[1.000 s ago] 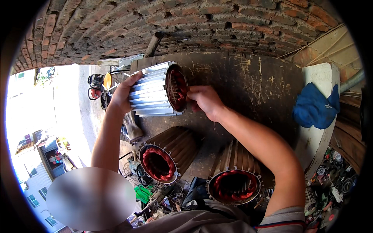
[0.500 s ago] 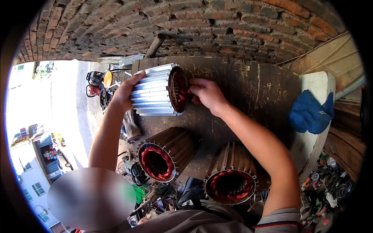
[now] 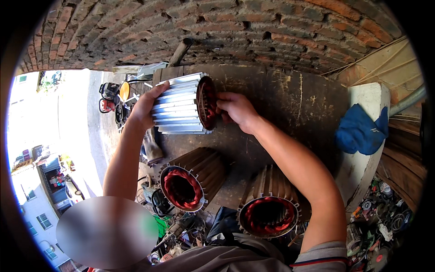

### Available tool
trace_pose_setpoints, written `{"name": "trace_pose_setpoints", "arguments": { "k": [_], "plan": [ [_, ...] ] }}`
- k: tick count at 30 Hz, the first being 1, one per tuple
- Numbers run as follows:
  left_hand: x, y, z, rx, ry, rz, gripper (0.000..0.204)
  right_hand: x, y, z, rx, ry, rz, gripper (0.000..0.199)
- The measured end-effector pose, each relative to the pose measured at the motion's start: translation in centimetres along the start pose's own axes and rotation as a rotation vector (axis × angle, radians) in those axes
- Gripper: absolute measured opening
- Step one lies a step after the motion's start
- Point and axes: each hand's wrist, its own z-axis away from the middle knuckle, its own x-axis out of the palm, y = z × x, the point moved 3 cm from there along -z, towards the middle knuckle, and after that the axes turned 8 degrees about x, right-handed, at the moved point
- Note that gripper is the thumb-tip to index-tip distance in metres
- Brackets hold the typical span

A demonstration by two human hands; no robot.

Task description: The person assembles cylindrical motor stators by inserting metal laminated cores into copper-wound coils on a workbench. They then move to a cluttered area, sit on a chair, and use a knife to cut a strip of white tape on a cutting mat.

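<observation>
**Two hands on a finned motor housing**

Two bare hands work on one silver finned stator housing (image 3: 181, 103), which lies on its side at the far left of a dark, scratched wooden bench top (image 3: 281, 113), close to the bench's left edge. The left hand (image 3: 144, 106) is spread wide and cupped around the housing's closed left end, fingers laid over the fins. The right hand (image 3: 235, 110) is half-curled at the open right end, fingertips touching the rim where the reddish copper windings show; whether it pinches anything there cannot be told.

Nearer the body, two darker finned stators stand apart from the silver one: a left stator (image 3: 190, 181) and a right stator (image 3: 272, 211), both mouths facing the camera. Bare bench lies to the right of the right hand, up to a blue cloth (image 3: 360, 131) draped on a pale block (image 3: 369, 97). A brick wall (image 3: 217, 31) closes the far side.
</observation>
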Motion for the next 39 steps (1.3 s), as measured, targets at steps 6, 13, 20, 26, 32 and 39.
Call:
{"name": "trace_pose_setpoints", "arguments": {
  "k": [6,13,20,26,32,39],
  "plan": [
    [-0.5,-0.2,-0.1,-0.010,0.019,-0.017,0.041,0.8,-0.5,0.3,-0.059,0.042,0.122,0.018],
    [-0.4,-0.1,-0.4,-0.011,-0.030,0.014,0.039,1.9,-3.1,3.9,-0.301,-0.003,0.094,0.026],
    [-0.9,-0.3,-0.7,-0.016,-0.055,0.031,0.039,2.8,-2.8,3.3,-0.166,-0.074,-0.014,0.018],
    [-0.4,-0.1,-0.3,-0.002,-0.021,-0.009,0.040,2.6,-2.7,1.6,-0.168,0.022,0.221,0.017],
    [0.0,0.1,-0.3,-0.011,-0.026,0.008,0.039,3.8,-2.9,-0.7,-0.477,0.087,0.639,0.017],
    [-1.1,-0.6,-0.7,-0.004,-0.005,0.038,0.039,3.6,-2.5,-1.6,-0.379,-0.040,0.470,0.021]
  ]
}}
